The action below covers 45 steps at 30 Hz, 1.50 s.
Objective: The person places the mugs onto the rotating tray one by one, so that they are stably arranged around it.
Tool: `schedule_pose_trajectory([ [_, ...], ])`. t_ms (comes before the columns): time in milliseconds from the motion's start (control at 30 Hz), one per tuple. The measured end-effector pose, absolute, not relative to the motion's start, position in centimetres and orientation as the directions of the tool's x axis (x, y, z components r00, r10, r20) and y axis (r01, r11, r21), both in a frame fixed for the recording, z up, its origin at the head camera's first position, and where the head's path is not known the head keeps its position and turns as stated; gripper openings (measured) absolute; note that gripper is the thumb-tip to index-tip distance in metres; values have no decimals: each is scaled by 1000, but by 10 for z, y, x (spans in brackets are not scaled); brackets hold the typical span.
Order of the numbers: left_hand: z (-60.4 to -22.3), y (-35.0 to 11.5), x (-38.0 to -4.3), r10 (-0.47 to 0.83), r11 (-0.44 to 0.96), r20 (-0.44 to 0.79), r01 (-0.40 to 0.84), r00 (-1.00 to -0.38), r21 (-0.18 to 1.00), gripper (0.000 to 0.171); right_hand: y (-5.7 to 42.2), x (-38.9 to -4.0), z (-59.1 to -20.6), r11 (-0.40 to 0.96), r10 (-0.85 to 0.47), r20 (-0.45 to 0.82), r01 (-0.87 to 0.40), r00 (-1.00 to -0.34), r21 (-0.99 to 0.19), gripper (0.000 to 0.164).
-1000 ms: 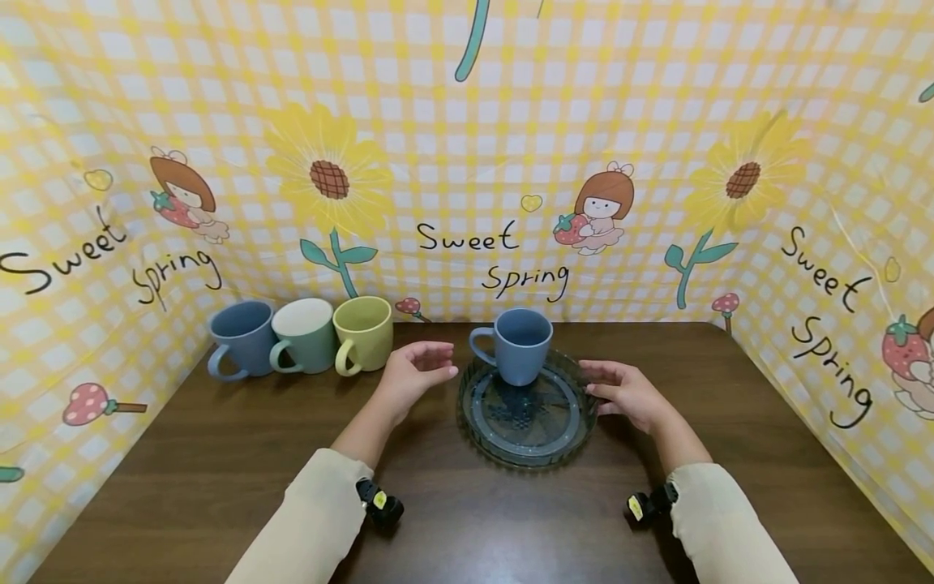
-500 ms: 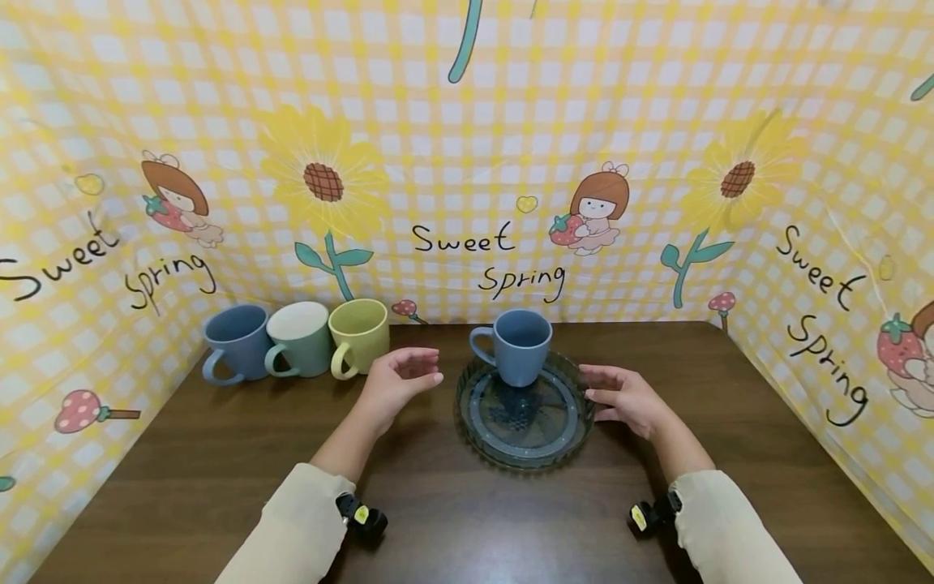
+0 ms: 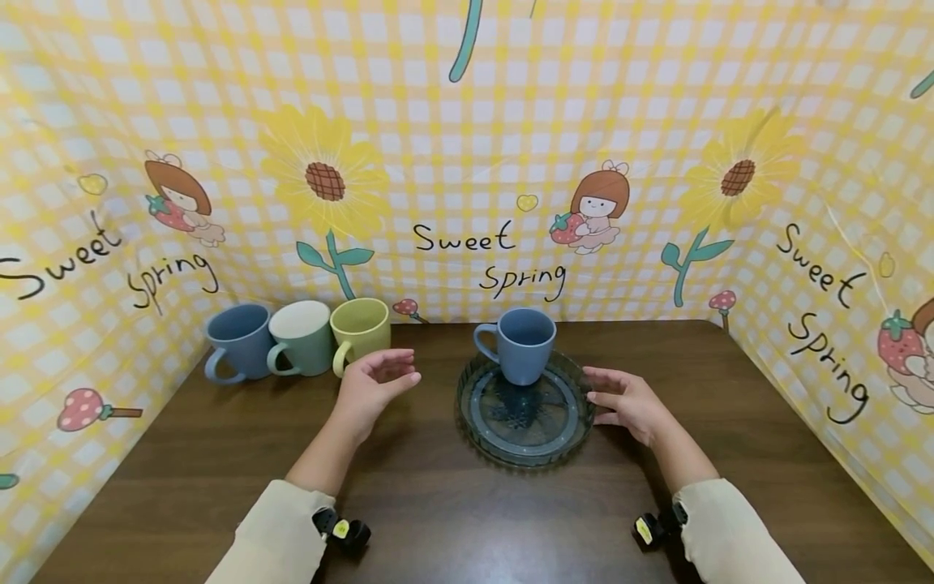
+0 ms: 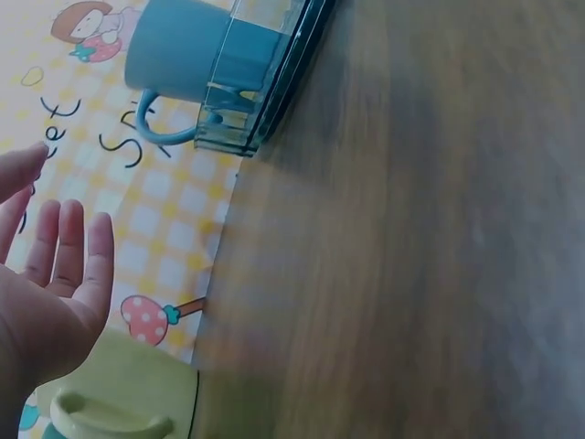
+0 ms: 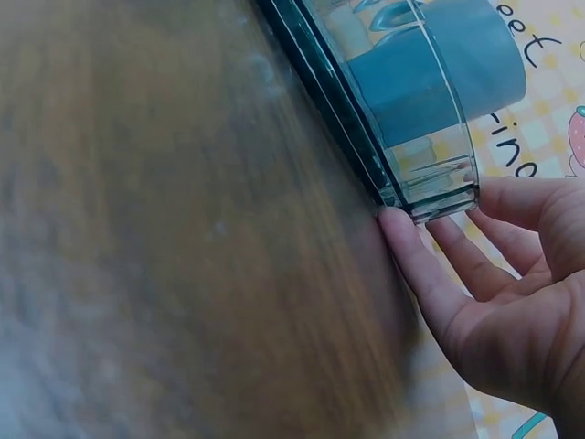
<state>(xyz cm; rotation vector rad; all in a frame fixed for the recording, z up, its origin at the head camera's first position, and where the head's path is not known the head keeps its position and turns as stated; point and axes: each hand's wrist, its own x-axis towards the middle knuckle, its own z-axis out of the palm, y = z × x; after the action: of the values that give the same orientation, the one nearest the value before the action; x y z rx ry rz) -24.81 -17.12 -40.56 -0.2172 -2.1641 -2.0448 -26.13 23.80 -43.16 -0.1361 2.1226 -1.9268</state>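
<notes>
Tinted clear dish (image 3: 525, 448) bearing a blue mug (image 3: 525, 350), toward the back edge of the surface (image 3: 467, 519), right of centre.
Probably stiff, slippery and breakable, best held low at opposite walls. Right hand (image 3: 633, 408): uncurled fingers touching the right wall. Left hand (image 3: 367, 399): relaxed, holding nothing, near the yellow mug (image 3: 362, 316) toward the back-left corner.

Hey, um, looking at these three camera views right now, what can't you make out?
- Yellow mug, lower side: head view, partly behind the left hand.
- Same mug, left wrist view: cut off by the bottom edge.
- Inside bottom of the blue mug on the see-through dish: head view, hidden by the mug's near wall.
- Dish's full outline: both wrist views, cut off by the top edge.
- Tabletop grain: right wrist view, blurred.
</notes>
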Motion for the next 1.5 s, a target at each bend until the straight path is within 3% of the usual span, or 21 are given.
schedule_pose_trajectory([
  [267,-404,-186,-241,-66,5,251,252,-966,968,30,237,-259,-431,115,-238,-133,108,-962,-987,55],
  [500,-399,-198,-236,-121,-14,250,253,-961,967,42,236,-255,-430,106,-227,-124,102,-966,-989,56],
  [1300,-402,-227,-231,-305,-124,261,310,-916,942,40,233,-244,-432,33,-251,-126,122,-960,-992,63],
  [1500,-402,-235,-233,-339,-97,222,269,-914,958,43,232,-242,-432,27,-245,-121,118,-962,-993,64],
])
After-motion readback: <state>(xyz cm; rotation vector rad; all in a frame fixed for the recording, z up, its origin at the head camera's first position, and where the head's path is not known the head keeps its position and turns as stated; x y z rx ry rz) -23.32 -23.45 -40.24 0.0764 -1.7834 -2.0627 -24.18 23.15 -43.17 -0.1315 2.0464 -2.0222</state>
